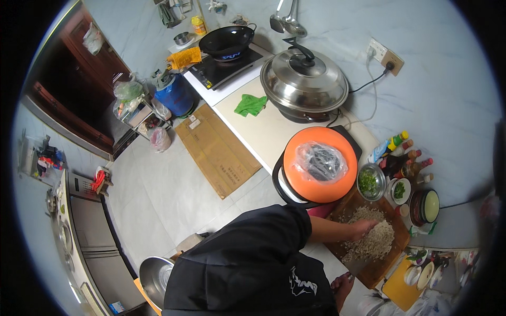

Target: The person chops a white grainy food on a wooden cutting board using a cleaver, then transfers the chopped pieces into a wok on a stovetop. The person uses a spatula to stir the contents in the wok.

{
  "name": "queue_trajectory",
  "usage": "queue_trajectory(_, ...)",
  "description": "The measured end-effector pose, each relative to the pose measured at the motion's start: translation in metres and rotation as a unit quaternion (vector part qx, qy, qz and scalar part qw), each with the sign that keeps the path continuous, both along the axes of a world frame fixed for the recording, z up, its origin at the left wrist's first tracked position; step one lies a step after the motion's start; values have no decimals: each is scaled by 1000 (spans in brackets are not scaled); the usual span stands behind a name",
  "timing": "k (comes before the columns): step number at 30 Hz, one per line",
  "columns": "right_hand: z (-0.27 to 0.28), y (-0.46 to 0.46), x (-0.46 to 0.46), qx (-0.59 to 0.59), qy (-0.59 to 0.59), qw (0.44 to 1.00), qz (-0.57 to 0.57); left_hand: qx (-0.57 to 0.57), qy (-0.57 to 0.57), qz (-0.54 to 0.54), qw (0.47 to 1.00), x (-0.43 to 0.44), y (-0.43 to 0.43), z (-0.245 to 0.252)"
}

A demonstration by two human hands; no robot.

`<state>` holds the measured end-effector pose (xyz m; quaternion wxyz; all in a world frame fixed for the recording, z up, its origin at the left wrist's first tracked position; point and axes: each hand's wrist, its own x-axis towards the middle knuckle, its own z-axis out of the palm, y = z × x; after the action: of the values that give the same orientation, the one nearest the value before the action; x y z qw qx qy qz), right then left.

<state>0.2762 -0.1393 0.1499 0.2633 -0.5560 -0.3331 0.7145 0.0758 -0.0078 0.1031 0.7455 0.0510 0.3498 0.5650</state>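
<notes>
My left hand (363, 230) rests on a pale chopped heap (377, 239), perhaps minced meat, with its fingers partly hidden in it. The heap is spread over a brown wooden cutting board (400, 237). Near the lower edge of the board, my right hand (343, 282) is closed around the handle of a knife. The broad knife blade (357, 267) lies low over the board beside the heap. At the board's upper end stand a metal bowl of chopped greens (369, 181) and a white bowl of chopped greens (400, 190).
An orange-lidded pot (292, 158) stands left of the bowls. Behind it are a lidded steel pan (304, 85), a green cloth (250, 105) and a black wok (227, 39) above a blue glow. Several sauce bottles (403, 162) line the wall. Flattened cardboard (217, 152) lies by the counter.
</notes>
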Motion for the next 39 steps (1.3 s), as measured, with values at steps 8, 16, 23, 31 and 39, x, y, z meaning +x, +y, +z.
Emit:
queue_trajectory(8, 6, 7, 23, 9, -4, 1000, 13, 12, -12, 0, 1000, 19, 3, -3)
queue_trajectory(16, 14, 7, 45, -39, -25, 998, 30, -46, -47, 41, 997, 33, -3, -28)
queue_trajectory(23, 20, 16, 47, -46, 63, 995, 54, 7, -88, 73, 993, 5, -30, 19)
queue_trajectory(31, 37, 33, 23, -45, 67, 988, 129, -5, -44, 117, 992, -24, -51, 53)
queue_trajectory(39, 55, 46, -30, -49, 63, 975, 206, 37, -45, 191, 980, -83, -81, 79)
